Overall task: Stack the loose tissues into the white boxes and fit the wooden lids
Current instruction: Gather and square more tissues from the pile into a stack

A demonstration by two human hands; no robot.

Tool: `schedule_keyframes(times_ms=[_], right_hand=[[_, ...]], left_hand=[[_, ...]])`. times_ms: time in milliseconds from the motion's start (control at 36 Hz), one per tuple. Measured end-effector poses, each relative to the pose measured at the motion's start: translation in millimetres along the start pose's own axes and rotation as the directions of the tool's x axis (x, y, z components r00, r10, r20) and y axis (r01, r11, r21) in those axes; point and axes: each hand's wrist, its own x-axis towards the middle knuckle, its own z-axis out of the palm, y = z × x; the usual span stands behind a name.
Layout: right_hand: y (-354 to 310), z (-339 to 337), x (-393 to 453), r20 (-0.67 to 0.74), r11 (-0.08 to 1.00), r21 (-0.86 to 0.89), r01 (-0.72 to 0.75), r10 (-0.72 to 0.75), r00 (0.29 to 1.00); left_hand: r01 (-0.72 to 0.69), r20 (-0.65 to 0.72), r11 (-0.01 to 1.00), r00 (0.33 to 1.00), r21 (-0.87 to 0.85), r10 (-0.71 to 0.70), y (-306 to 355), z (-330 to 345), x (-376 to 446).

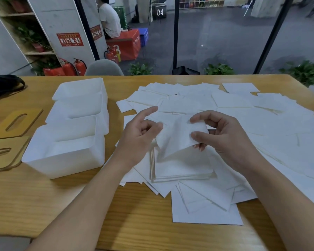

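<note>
I see the right hand [223, 134] pinching one white tissue [178, 136] by its edge, lifted above a neat little stack of tissues [181, 169]. The left hand [140, 133] is beside it with loose fingers and one finger pointing out; I cannot tell if it touches the tissue. Lots of loose tissues [243, 109] cover the wooden table [62, 205]. Three white boxes [76, 127] sit in a row on the left, with the wooden lids [9, 134] lying flat beside them.

Red fire extinguishers [74, 67], grey chair [104, 68], potted plants [218, 69] behind table [43, 196].
</note>
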Motion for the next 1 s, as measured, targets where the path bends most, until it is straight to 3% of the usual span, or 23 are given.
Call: schedule_keyframes(times_ms=[250, 389, 583, 667, 1000], right_hand=[[-2.8, -0.9, -0.2, 0.074, 0.995, 0.028, 0.092, -0.094, 0.993], [-7.8, -4.9, -0.6, 0.082, 1.000, -0.015, 0.023, -0.021, 0.996], [-2.4, -14.2, 0.0, 0.085, 0.920, -0.355, -0.165, 0.208, 0.974], [-2.9, -16.1, -0.3, 0.082, 0.885, -0.422, -0.196, 0.252, 0.964], [0.6, -8.9, -3.3, 0.100, 0.759, -0.649, -0.052, 0.153, 0.983]], left_hand=[[-0.028, 0.123, 0.996, 0.992, 0.090, 0.017, -0.5, 2.3, -3.0], [-0.027, 0.151, 0.998, 0.988, 0.064, 0.017, 4.1, -4.8, -4.2], [-0.019, 0.249, 0.981, 0.968, 0.193, -0.030, -1.1, -7.9, -7.2], [-0.025, 0.253, 0.961, 0.966, 0.277, -0.047, -3.2, -8.0, -7.4], [-0.063, 0.204, 0.918, 0.979, 0.392, -0.019, -10.8, -8.7, -6.1]])
